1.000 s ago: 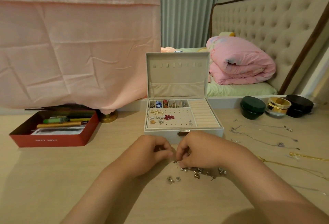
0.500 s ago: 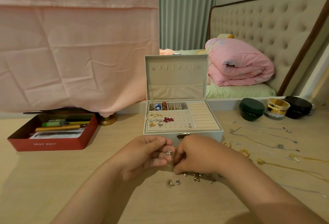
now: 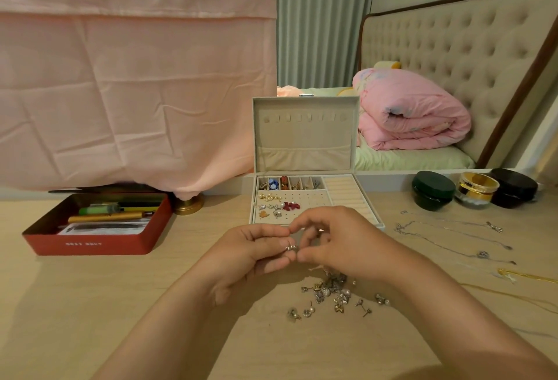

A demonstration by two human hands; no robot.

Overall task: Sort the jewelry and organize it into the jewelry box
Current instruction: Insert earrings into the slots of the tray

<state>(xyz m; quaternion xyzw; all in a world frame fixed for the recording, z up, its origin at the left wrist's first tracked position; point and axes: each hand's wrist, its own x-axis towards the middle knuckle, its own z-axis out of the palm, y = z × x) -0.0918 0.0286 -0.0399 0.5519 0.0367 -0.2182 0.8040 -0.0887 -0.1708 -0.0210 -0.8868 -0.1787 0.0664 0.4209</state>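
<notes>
A beige jewelry box (image 3: 305, 135) stands open at the middle of the table, with several earrings on its perforated panel and small pieces in its back compartments. Just in front of it, my left hand (image 3: 253, 253) pinches a small silver earring (image 3: 291, 247) at its fingertips. My right hand (image 3: 338, 240) is curled beside it, fingertips at the same earring. A pile of loose earrings (image 3: 332, 292) lies on the table below my hands. Silver necklaces (image 3: 447, 234) and a gold chain (image 3: 525, 277) lie at the right.
A red tin (image 3: 90, 242) with pens sits at the left. Three round jars stand at the back right: dark green (image 3: 433, 189), gold (image 3: 477, 189) and black (image 3: 513, 188). A pink cloth (image 3: 136, 77) hangs behind, over a brass base (image 3: 188, 204).
Both hands have lifted off the earring pile and moved up toward the box. The left hand now holds a silver earring between the two hands.
</notes>
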